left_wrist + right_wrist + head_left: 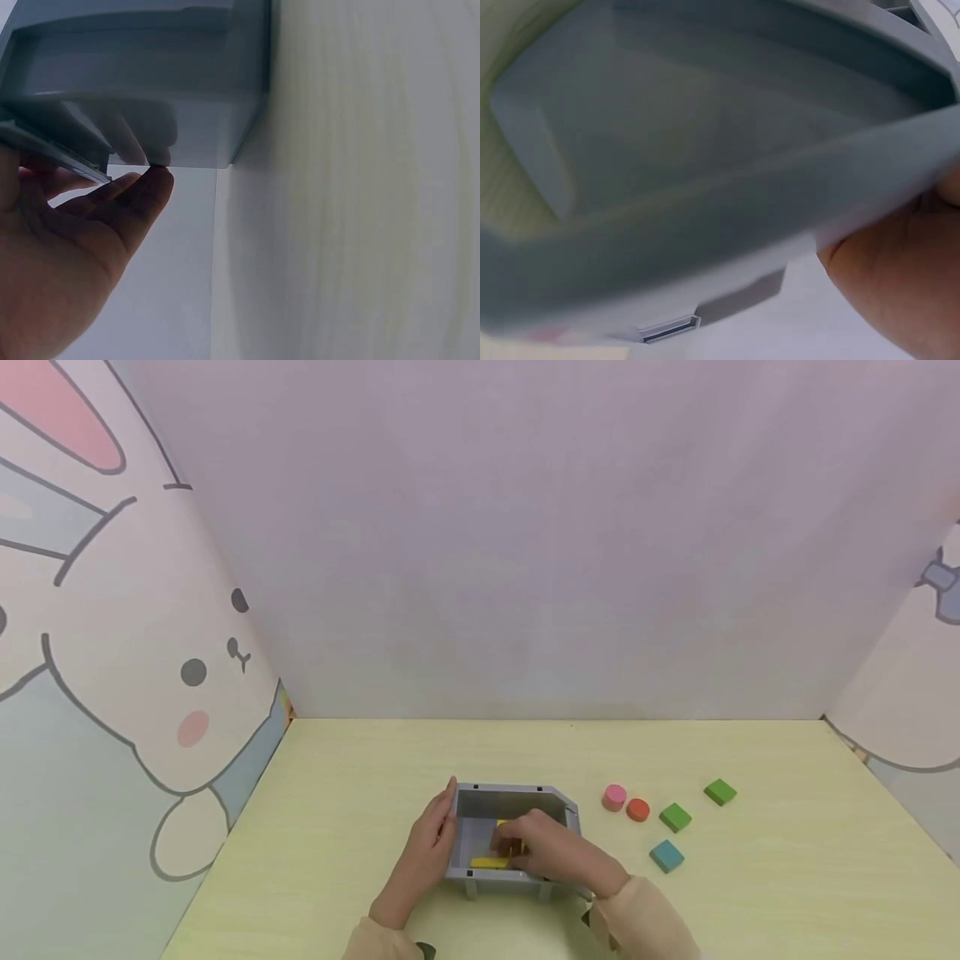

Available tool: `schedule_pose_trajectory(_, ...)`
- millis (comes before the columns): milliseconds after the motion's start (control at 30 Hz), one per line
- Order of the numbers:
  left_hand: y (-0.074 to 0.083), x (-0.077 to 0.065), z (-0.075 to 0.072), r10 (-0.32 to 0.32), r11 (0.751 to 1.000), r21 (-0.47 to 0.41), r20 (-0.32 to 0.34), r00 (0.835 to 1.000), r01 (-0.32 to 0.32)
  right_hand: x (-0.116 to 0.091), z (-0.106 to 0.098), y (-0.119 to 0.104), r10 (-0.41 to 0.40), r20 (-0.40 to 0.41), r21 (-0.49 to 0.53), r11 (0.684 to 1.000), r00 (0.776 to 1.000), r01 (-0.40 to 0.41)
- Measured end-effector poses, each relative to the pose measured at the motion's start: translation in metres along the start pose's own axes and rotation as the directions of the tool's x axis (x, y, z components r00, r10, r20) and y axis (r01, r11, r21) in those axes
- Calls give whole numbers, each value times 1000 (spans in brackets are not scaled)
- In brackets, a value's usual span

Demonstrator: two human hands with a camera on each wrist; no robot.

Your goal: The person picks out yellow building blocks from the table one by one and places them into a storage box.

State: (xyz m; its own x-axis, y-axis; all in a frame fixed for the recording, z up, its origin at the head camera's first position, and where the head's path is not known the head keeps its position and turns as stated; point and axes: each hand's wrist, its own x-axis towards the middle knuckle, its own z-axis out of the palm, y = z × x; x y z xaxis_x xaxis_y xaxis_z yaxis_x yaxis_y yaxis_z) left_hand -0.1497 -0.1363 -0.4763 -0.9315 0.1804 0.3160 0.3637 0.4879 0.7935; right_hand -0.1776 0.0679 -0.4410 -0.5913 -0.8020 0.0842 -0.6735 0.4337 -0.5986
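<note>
A grey plastic bin (504, 875) stands on the table, its open top facing up. My left hand (427, 847) lies along the bin's left side with fingers extended; in the left wrist view, its fingertips (154, 184) touch the outer wall below a jutting rim. My right hand (551, 850) reaches over the right side into the bin with bent fingers. Yellow pieces (487, 862) show around and between those fingers, and I cannot tell whether they grip one. In the right wrist view, the bin's outer wall (705, 120) hides the fingers.
To the right of the bin lie a pink cylinder (614, 797), a red disc (638, 810), a green block (676, 817), another green block (720, 792) and a blue block (667, 856). A pale wall (555, 568) rises at the table's back, with a rabbit-print wall (165, 693) on the left.
</note>
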Motion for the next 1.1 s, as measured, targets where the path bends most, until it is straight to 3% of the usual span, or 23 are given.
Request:
schedule_pose_trajectory(300, -3, 0, 2, 2, 1000, 9, -4, 1000, -2, 2, -1, 5, -2, 59, 88, 996, 998, -3)
schedule_pose_trajectory(600, -3, 0, 1, 12, 1000, 22, -4, 1000, -12, 2, -3, 3, -1, 68, 96, 995, 998, -6)
schedule_pose_trajectory(933, -2, 0, 2, 5, 1000, 22, -5, 1000, -4, 0, 0, 8, -57, -16, 71, 996, 998, 58)
schedule_pose_trajectory(1100, -2, 1, 1, -1, 999, 34, -5, 1000, 1, -3, -2, 7, -29, -63, 65, 997, 998, 33)
